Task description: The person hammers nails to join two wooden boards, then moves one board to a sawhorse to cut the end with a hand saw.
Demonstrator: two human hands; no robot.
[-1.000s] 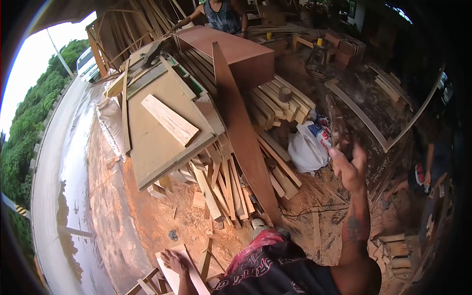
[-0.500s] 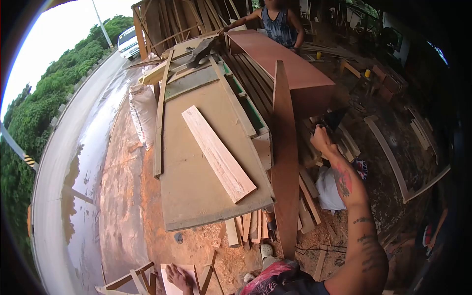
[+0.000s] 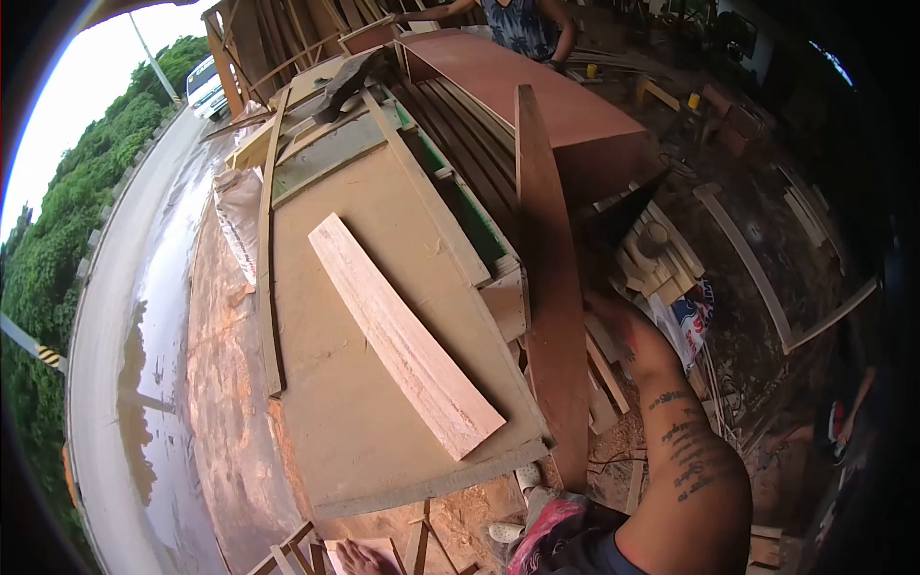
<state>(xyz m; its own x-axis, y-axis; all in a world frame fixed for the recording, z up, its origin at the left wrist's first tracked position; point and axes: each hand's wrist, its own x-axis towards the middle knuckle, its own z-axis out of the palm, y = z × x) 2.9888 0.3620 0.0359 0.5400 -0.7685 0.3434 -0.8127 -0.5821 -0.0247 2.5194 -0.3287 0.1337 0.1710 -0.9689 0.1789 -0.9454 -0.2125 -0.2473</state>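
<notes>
The right hand (image 3: 606, 316) grips the edge of the upright brown panel (image 3: 548, 287), steadying it on its end. The left hand (image 3: 362, 556) (mostly out of frame) rests flat on a pale board (image 3: 383, 548).

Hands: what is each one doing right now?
Left hand: mostly out of view, cannot tell.
Right hand: gripping the upright brown board.

Roadside woodshop: stacked planks (image 3: 661, 264), sawdust (image 3: 460, 517).

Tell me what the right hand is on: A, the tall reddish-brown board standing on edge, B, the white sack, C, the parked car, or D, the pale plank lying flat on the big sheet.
A: the right hand rests against the tall reddish-brown board, which stands on edge beside the big sheet.
</notes>
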